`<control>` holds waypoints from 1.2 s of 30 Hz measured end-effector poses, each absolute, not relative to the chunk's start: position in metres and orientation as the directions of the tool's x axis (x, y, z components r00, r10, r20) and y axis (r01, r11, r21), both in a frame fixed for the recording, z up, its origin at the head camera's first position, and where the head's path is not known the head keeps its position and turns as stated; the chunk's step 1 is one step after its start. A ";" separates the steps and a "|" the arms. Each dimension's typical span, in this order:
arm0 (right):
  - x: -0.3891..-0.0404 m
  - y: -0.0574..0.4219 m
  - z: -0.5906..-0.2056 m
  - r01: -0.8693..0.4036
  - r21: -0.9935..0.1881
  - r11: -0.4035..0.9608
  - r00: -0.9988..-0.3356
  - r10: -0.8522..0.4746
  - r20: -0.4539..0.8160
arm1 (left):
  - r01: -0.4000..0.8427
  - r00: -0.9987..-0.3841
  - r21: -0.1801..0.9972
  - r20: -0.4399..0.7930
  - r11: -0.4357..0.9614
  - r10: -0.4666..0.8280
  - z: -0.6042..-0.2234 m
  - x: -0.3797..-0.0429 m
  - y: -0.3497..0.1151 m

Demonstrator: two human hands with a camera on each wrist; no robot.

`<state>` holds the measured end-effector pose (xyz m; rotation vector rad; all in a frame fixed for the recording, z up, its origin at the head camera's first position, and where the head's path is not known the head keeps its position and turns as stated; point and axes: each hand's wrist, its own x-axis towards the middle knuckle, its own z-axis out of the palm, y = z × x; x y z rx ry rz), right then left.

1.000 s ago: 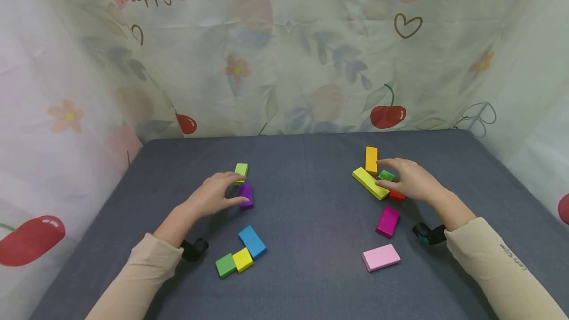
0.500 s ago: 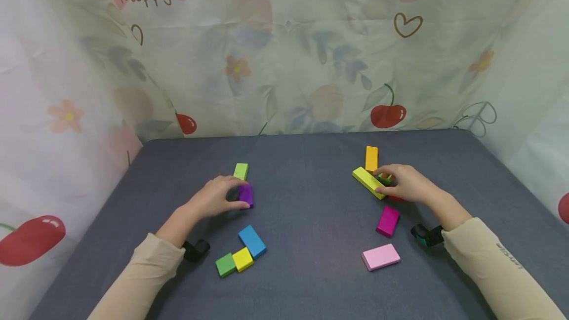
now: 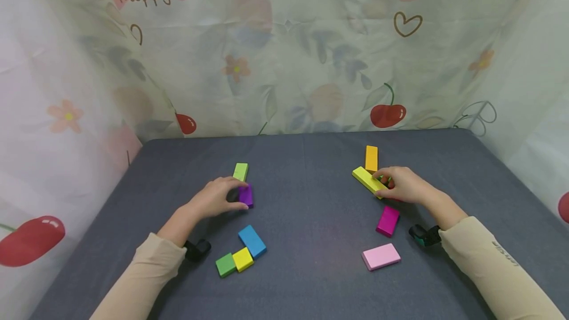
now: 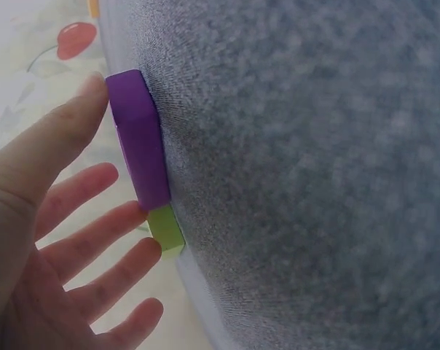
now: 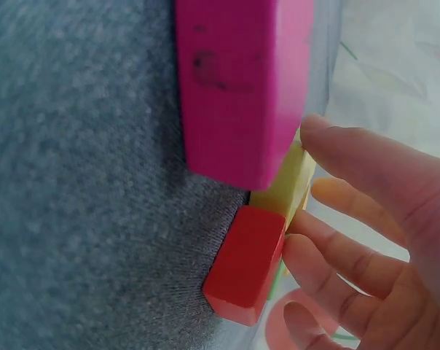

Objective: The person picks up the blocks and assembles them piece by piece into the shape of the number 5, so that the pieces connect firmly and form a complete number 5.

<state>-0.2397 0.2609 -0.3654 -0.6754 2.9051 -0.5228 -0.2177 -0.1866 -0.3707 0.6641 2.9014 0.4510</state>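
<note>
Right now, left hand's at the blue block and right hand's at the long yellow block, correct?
Wrong block for the left hand: it's at the purple block; the blue block lies apart, nearer the person. The head view shows it. Right hand at the long yellow block stands.

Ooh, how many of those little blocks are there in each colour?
Yellow blocks: 2
Green blocks: 2, one mostly hidden
Lime block: 1
Purple block: 1
Blue block: 1
Orange block: 1
Red block: 1
Magenta block: 1
Pink block: 1
Total: 11 in sight
</note>
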 end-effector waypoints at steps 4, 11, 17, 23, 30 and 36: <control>-0.240 0.260 -0.366 -0.401 -0.348 0.847 -0.897 -0.440 -0.039 | 0.399 -0.896 0.309 -0.070 0.863 0.439 -0.372 -0.219 -0.187; -0.238 0.253 -0.364 -0.366 -0.324 0.872 -0.914 -0.403 -0.052 | 0.403 -0.894 0.297 -0.072 0.866 0.441 -0.374 -0.220 -0.187; -0.237 0.249 -0.362 -0.340 -0.296 0.893 -0.927 -0.371 -0.055 | 0.398 -0.898 0.287 -0.073 0.871 0.434 -0.374 -0.220 -0.186; -0.237 0.251 -0.365 -0.323 -0.293 0.900 -0.936 -0.350 -0.046 | 0.398 -0.898 0.286 -0.070 0.872 0.434 -0.372 -0.219 -0.185; -0.237 0.250 -0.365 -0.314 -0.317 0.895 -0.941 -0.338 -0.024 | 0.389 -0.901 0.280 -0.083 0.878 0.425 -0.370 -0.218 -0.183; -0.239 0.249 -0.362 -0.343 -0.351 0.871 -0.932 -0.363 0.009 | 0.391 -0.901 0.275 -0.082 0.878 0.427 -0.371 -0.219 -0.184</control>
